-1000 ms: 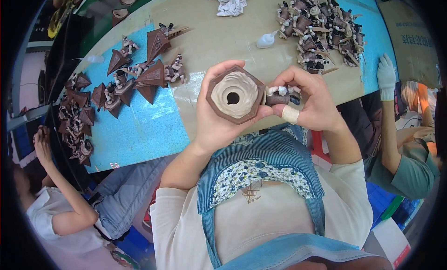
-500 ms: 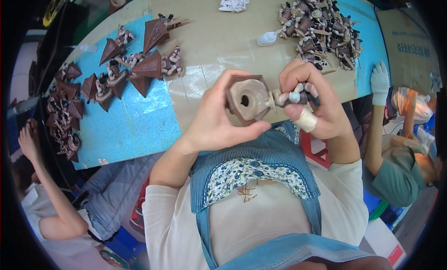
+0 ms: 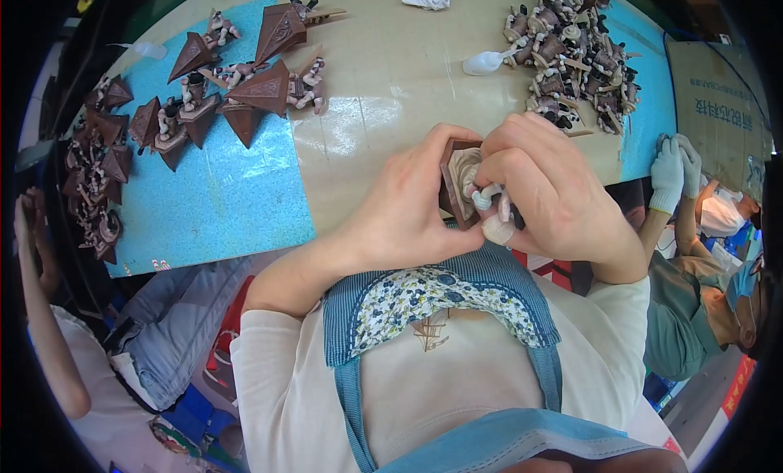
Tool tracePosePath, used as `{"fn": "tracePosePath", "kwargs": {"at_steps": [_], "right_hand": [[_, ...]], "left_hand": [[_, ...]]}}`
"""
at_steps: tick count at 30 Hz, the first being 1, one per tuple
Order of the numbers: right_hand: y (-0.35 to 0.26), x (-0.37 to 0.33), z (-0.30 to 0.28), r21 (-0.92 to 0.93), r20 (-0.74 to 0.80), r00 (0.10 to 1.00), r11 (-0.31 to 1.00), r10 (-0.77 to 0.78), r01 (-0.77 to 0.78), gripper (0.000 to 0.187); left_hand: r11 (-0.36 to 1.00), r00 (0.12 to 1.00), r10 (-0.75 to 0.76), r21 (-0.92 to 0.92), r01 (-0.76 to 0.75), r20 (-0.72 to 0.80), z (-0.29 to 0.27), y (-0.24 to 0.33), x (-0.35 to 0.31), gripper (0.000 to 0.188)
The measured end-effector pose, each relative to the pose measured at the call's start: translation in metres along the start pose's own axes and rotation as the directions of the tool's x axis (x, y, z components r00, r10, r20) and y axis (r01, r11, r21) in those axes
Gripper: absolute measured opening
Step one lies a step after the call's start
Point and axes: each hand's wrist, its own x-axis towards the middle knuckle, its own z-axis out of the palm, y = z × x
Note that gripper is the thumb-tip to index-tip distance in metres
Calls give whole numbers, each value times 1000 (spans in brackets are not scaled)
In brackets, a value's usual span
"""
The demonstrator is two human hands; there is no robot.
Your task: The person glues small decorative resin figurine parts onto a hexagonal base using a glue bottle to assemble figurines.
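My left hand (image 3: 395,204) is wrapped around a brown faceted base (image 3: 451,196) with a beige hollow top, holding it tilted above the table's near edge. In my right hand (image 3: 559,192) I pinch a small figurine (image 3: 488,198), pale with light blue at its neck. Its lower end meets the beige top of the base; the hole there is hidden behind my fingers. A pale wrap (image 3: 497,230) covers my right thumb tip. Both hands are close together, in front of my striped apron.
On the left lie several brown pointed bases with figurines (image 3: 263,90), and a crowded group (image 3: 102,163) beyond them. A heap of figurines (image 3: 571,57) lies at the far right by a white squeeze bottle (image 3: 485,63). A co-worker's gloved hand (image 3: 667,175) rests at the right edge.
My right hand has brought the figurine left and onto the base's top, covering the hole. The base has moved slightly right and turned. The co-worker's second gloved hand now shows at right.
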Motion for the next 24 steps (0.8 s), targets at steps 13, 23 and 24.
{"fn": "tracePosePath", "kwargs": {"at_steps": [13, 23, 24], "right_hand": [[12, -4, 14, 282, -109, 993, 959, 51, -18, 29], [6, -14, 17, 305, -108, 991, 952, 77, -41, 37], [6, -15, 17, 313, -107, 991, 949, 82, -45, 37]], "left_hand": [[938, 997, -42, -340, 61, 63, 6, -19, 4, 65], [1000, 997, -28, 3, 28, 75, 3, 1, 3, 63], [1000, 997, 1, 12, -2, 73, 3, 0, 3, 63]]}}
